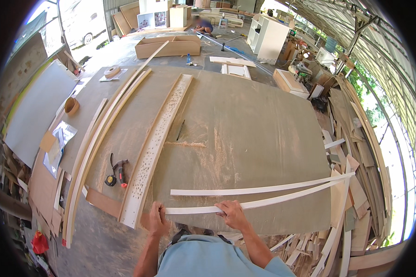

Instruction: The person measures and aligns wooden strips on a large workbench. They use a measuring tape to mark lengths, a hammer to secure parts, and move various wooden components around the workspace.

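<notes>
Both my hands are on a long white strip [282,198] at the near edge of a large grey-brown board. My left hand [158,220] is closed at the strip's left end. Farther along it, my right hand [232,215] grips the strip with fingers curled round its edge. A second white strip [235,191] lies just beyond on the board, and the two draw together at their right ends. Left of my hands, a long white panel [150,152] dotted with small marks stretches away from me.
Sawdust covers parts of the board [268,129]. A hammer [120,173] and a tape measure [110,180] lie left of the dotted panel. Long wooden strips [94,141] run along the left. Offcuts [356,198] pile up at right. A person [202,25] crouches far off.
</notes>
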Tool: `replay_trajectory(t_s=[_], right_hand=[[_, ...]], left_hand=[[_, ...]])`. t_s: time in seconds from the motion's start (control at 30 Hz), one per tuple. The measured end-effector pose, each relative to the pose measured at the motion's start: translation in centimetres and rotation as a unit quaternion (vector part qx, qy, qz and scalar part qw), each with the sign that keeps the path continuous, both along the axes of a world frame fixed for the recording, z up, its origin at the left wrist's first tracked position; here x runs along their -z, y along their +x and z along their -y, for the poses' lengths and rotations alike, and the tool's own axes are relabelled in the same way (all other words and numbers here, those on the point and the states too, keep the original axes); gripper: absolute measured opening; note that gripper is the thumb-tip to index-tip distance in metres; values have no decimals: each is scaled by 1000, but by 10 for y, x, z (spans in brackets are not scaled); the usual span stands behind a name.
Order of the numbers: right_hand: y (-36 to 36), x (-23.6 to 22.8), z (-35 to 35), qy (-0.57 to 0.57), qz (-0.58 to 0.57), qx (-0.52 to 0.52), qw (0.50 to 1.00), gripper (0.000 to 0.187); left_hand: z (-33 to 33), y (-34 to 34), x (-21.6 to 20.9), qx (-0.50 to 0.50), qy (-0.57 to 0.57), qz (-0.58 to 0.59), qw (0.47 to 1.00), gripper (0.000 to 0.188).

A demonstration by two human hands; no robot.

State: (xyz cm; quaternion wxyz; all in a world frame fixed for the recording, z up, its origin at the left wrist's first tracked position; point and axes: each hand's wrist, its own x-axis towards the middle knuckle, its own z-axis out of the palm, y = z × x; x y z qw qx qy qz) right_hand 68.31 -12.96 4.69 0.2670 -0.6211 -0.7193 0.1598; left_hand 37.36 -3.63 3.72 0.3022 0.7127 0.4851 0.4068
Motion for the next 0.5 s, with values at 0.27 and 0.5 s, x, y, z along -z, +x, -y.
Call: replay_trajectory(t_s=[0.27,0.5], right_hand=[[-2,4,-8,6,-6,0,1000,33],[-7,13,-11,6,20,-2,1000,35]], left_hand=[[24,29,19,-157,-64,257,951,14],[30,30,23,-241,-89,164,952,19]])
